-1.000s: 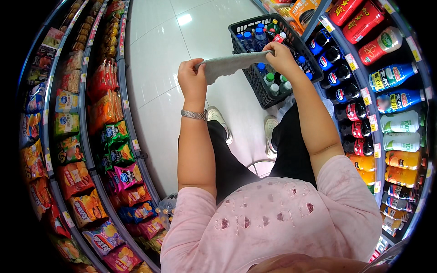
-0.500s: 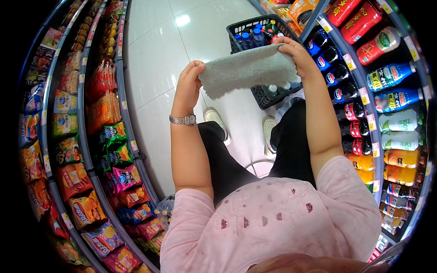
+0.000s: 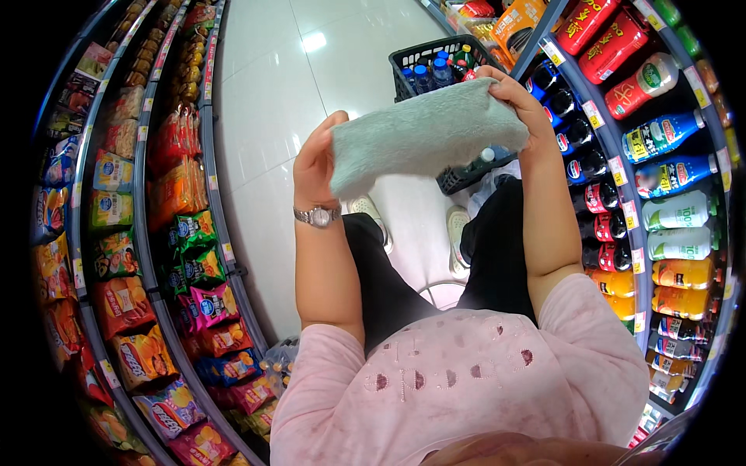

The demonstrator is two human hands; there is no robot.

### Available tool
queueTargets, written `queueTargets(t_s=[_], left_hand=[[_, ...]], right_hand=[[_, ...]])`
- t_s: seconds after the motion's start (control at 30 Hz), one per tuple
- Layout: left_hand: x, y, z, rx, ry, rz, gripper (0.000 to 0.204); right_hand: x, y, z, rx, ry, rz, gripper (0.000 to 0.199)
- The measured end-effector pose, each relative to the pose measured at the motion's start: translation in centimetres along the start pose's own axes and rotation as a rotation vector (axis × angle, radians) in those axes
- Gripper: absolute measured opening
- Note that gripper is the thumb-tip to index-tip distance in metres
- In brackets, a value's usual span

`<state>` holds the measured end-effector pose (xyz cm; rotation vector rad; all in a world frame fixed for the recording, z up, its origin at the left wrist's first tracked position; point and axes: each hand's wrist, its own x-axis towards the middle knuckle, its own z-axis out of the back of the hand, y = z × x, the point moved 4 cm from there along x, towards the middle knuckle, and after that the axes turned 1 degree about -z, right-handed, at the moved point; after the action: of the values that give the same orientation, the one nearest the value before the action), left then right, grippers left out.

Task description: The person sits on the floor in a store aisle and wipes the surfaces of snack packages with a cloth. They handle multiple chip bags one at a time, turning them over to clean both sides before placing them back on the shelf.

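Note:
A pale grey-green cloth [image 3: 427,133] is stretched between my two hands, above my knees. My left hand [image 3: 318,159] grips its left end, with a metal watch [image 3: 317,216] on that wrist. At the other end, my right hand [image 3: 517,107] pinches the upper corner between thumb and fingers. The cloth's lower edge hangs loose and sags in the middle. Behind it stands a black plastic basket [image 3: 398,58] with several blue-capped bottles [image 3: 441,72] in it; the cloth hides the basket's middle.
Shelves of bagged snacks [image 3: 144,353] line the left side. To the right, a drink shelf [image 3: 622,175] holds rows of bottles lying toward me. Orange packages [image 3: 517,29] stand past the basket. My shoes [image 3: 458,237] rest on the white tiled floor [image 3: 264,132].
The cloth has come nearer to me and now shows a broader, smoother face. Both hands have shifted slightly, the right one outward, and each keeps its end of the cloth.

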<state>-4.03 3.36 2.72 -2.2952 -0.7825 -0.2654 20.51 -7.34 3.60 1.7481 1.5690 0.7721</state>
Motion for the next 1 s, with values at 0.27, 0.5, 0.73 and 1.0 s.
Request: queueTargets(t_s=[0.27, 0.5, 0.73, 1.0], left_hand=[[0.9, 5.3, -4.4, 1.873, 0.058, -0.173, 0.051], [-0.2, 6.6, -2.8, 0.930, -0.189, 0.060, 0.059], [0.2, 6.9, -0.5, 0.033, -0.337, 0.088, 0.052], [0.3, 5.6, -0.3, 0.522, -0.343, -0.033, 0.050]], right_hand=[[1.9, -1.7, 0.0, -0.317, -0.219, -0.112, 0.024], [3.3, -3.6, 3.6, -0.357, -0.229, -0.124, 0.021], [5.2, -9.0, 6.2, 0.002, -0.102, -0.385, 0.044], [4.3, -8.1, 0.5, 0.295, -0.099, -0.275, 0.060]])
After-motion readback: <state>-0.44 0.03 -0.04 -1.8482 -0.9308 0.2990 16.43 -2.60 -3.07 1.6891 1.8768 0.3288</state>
